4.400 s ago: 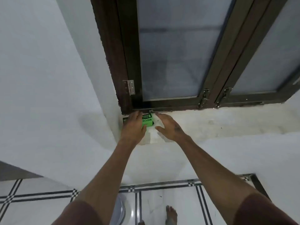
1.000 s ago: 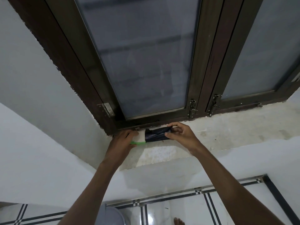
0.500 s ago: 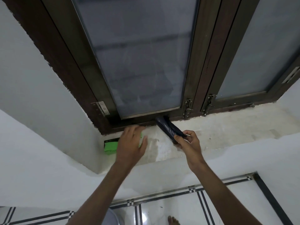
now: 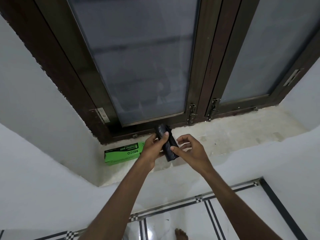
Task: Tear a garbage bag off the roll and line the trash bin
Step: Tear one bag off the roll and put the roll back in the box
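Observation:
A black garbage bag roll (image 4: 168, 148) is held upright above the window sill (image 4: 233, 134). My left hand (image 4: 153, 149) grips it from the left, thumb across its upper part. My right hand (image 4: 190, 150) is just right of the roll; its thumb tip touches the lower part and its fingers hang loosely curled, apart from the roll. The green garbage-bag box (image 4: 121, 153) lies on the sill to the left, by the left hand. No trash bin shows clearly.
A dark-framed window (image 4: 147, 66) with frosted glass stands directly behind the sill, its latches (image 4: 192, 113) near the roll. White walls flank the recess. Below are white floor tiles with black lines (image 4: 213, 220) and a bare foot (image 4: 181, 234).
The left hand left the green box and took hold of the roll. The right hand, which held the roll, has loosened to a thumb touch. The box now lies uncovered on the sill.

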A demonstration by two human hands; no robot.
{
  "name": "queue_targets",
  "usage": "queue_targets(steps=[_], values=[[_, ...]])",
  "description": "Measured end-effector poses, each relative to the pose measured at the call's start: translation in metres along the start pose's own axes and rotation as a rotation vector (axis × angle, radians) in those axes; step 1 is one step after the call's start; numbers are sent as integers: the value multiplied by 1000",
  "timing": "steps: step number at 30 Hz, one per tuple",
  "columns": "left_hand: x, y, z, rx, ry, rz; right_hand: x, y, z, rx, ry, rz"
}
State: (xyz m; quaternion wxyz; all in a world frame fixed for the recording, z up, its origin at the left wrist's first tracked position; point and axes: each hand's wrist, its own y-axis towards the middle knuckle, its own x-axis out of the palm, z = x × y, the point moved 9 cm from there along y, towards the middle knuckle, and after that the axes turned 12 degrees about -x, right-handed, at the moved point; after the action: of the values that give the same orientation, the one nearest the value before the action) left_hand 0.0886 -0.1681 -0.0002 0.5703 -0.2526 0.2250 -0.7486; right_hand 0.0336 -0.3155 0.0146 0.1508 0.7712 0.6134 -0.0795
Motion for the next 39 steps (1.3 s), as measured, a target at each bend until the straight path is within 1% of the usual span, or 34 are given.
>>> queue_targets(steps=[2, 4, 7, 9, 10, 12, 14, 16, 19, 21, 24, 26, 28, 30, 32, 34, 36, 39], values=[[0, 1, -1, -17, -3, -22, 0, 7, -4, -35, -28, -45], [1, 5, -6, -79, -104, -41, -6, 13, -3, 2, 47, -11], [3, 9, -23, -233, -457, -117, -11, 12, 10, 205, 349, 88], [7, 12, -28, -291, -589, -191, -9, 12, 10, 266, 515, 116], [10, 11, -28, -299, -594, -236, -9, 13, 8, 275, 558, 127], [11, 10, -30, -288, -485, -247, -11, 17, 0, 274, 591, 152], [5, 10, -32, -268, -346, -172, -15, 22, -5, 283, 596, 196], [2, 12, -33, -246, -293, -143, -18, 26, -5, 312, 597, 223], [-7, 14, -32, -223, -292, -85, -16, 30, -2, 343, 586, 157], [-12, 14, -31, -234, -299, -73, -23, 36, 2, 299, 441, 101], [-11, 10, -29, -254, -342, -102, -36, 45, -1, 193, 182, 62], [-11, 9, -30, -268, -363, -95, -41, 50, -1, 201, 125, 78], [-11, 12, -31, -285, -394, -99, -44, 52, 3, 262, 106, 85], [-7, 14, -32, -308, -436, -151, -46, 54, 7, 342, 145, 108], [-4, 14, -32, -318, -377, -175, -46, 55, 6, 381, 269, 162], [-5, 14, -34, -296, -281, -151, -51, 59, 2, 355, 329, 220], [-12, 16, -36, -262, -221, -94, -56, 62, -1, 316, 367, 274], [-19, 20, -38, -254, -215, -62, -60, 65, -4, 270, 400, 262]])
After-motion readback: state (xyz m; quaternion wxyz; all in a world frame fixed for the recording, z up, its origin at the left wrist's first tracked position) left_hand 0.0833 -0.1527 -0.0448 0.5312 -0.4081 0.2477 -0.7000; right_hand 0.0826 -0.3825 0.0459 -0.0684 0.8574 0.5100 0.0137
